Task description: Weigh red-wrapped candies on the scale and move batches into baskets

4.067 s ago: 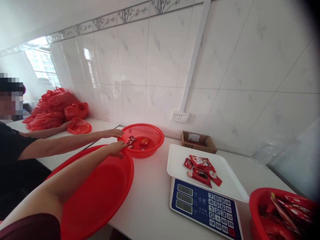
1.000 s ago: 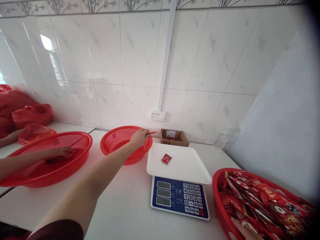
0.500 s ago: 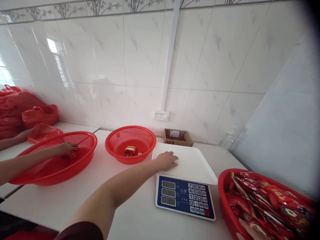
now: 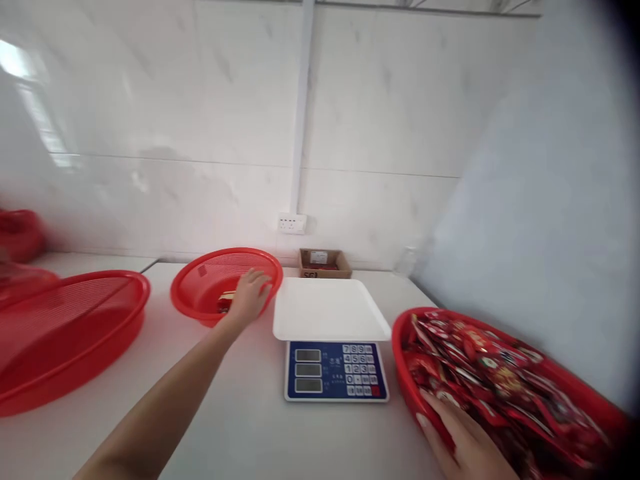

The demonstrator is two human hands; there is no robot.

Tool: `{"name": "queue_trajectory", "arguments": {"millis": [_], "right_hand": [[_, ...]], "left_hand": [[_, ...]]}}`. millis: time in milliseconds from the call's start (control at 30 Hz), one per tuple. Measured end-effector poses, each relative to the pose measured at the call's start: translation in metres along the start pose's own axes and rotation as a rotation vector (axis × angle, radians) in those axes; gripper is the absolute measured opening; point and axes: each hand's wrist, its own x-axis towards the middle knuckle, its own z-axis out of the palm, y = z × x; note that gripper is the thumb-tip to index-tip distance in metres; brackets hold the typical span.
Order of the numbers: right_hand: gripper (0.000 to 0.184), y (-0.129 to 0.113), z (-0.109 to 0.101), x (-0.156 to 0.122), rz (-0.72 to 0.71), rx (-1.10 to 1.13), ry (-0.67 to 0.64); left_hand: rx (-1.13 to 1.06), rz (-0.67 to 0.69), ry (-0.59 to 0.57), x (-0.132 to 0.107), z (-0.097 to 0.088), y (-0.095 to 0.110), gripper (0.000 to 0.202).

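My left hand point(image 4: 250, 295) is over the right side of a round red plastic basket point(image 4: 193, 277), fingers apart and nothing visible in them. In that basket lies a small red and cream item point(image 4: 226, 300), partly hidden by my hand. My right hand point(image 4: 467, 440) is closed on the near left rim of a larger red basket point(image 4: 399, 333), which is filled with shiny red packets point(image 4: 480, 360). Between the two baskets stands a digital scale point(image 4: 336, 370) with a bare white tray point(image 4: 327, 310).
Another wide red basket point(image 4: 135, 293) stands at the left, with red plastic bags point(image 4: 20, 233) beyond it. A small cardboard box point(image 4: 325, 272) sits behind the scale near the tiled wall. On the right a pale panel point(image 4: 525, 233) borders the table.
My left hand has moved left from the scale tray to the middle basket. The view has swung right, and the other person's arm over the left basket has gone from sight.
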Motion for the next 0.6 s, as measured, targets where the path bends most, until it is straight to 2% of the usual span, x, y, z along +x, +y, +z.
{"name": "queue_trajectory", "arguments": {"millis": [67, 167, 300, 400, 500, 600], "right_hand": [[0.044, -0.015, -0.015, 0.005, 0.096, 0.069, -0.06], [0.043, -0.027, -0.039, 0.02, 0.196, 0.223, -0.217], [0.043, -0.026, -0.057, 0.041, 0.239, 0.213, -0.333], [0.046, -0.021, -0.054, 0.054, 0.216, 0.075, -0.39], [0.051, -0.018, -0.042, 0.064, 0.184, -0.068, -0.449], [0.058, -0.019, -0.03, 0.072, 0.178, -0.179, -0.499]], "left_hand": [[-0.064, 0.053, 0.11, -0.023, 0.004, -0.007, 0.026], [-0.139, 0.154, 0.252, -0.058, 0.019, -0.007, 0.022], [-0.208, 0.151, 0.325, -0.085, 0.035, 0.004, 0.018], [-0.259, 0.161, 0.305, -0.091, 0.04, 0.007, 0.017], [-0.3, 0.174, 0.275, -0.094, 0.041, 0.005, 0.017], [-0.303, 0.16, 0.298, -0.097, 0.039, 0.002, 0.017]]}}
